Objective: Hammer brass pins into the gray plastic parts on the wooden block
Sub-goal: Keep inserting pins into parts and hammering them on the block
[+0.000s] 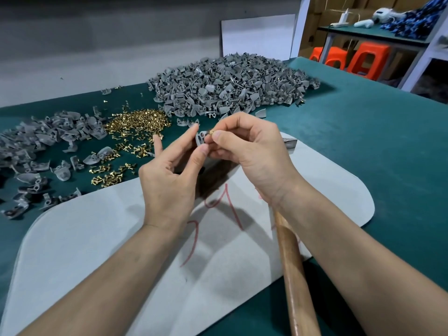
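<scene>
Fingertips (219,137) of the right hand (254,151) pinch a small brass pin (211,131) against a gray plastic part (200,139), which the left hand (169,175) pinches between thumb and forefinger, its other fingers spread loosely. Both are held in the air above the far edge of a pale gray mat (97,238). How deep the pin sits in the part cannot be told; the fingers cover most of both.

Under the hands a dark block (213,177) shows only as a sliver. A hammer's smooth wooden handle (294,275) runs beneath the right forearm and is cut off by the near edge; its metal head (289,143) peeks out past the right hand.

Red scrawled lines (225,202) cross the mat. On the green felt table (363,141), a large pile of gray parts (230,86) lies toward the far edge, a thinner scatter (48,137) at the left edge, and a glittering heap of loose pins (138,122) between them. Orange plastic stools (363,59) stand beyond the far right corner.
</scene>
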Demonstrator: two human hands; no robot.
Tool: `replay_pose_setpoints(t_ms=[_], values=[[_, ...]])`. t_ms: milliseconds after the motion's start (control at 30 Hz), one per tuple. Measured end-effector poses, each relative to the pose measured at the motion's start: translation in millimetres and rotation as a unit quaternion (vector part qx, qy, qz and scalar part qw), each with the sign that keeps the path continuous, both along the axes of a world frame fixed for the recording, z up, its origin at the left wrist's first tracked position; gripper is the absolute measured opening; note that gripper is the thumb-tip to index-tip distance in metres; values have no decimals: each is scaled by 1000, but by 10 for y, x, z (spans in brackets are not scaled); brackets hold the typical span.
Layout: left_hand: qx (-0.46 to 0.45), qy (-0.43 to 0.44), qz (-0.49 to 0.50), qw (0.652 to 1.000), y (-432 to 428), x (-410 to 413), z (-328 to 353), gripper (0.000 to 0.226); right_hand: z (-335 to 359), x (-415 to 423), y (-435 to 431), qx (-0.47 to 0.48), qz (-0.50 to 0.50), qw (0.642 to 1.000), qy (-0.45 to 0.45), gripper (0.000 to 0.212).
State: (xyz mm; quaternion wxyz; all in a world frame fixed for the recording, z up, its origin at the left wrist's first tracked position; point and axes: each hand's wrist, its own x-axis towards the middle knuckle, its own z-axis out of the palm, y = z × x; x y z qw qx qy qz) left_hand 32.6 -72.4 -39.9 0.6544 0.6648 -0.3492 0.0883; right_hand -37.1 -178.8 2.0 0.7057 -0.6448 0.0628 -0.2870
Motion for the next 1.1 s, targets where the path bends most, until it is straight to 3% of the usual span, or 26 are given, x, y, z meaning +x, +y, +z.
replay_pose_setpoints(t_ms=[167,333,633,1100], values=[[17,4,12,1000,-8,-31,19,44,10,-4,-24,-28,-15,999,19,21],[-1,12,-3,1000,-4,-78,72,33,13,-17,-103,-177,-76,979,72,23],[-32,31,-7,999,-7,-73,62,33,35,-36,-133,-234,-65,964,110,22],[45,-117,7,992,-13,6,-38,33,112,-94,-201,-316,-47,940,122,19]])
